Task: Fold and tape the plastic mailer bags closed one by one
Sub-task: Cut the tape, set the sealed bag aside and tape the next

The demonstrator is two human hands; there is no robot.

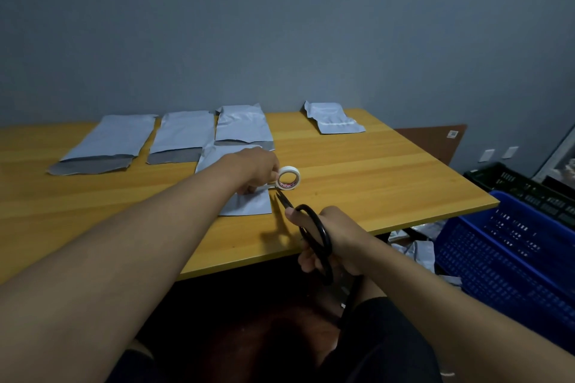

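head view: left hand (255, 169) holds a white tape roll (288, 177) upright over the near mailer (247, 202), which lies flat on the wooden table (373, 171); a short strip of tape runs from the roll back under the fingers. right hand (323, 239) grips black scissors (311, 230), blades parted, tips just beside the roll's lower edge. three mailers (183, 137) with open flaps lie in a row at the table's far side, a fourth mailer (333, 118) apart at far right. blue crate (510, 252) stands right of the table.
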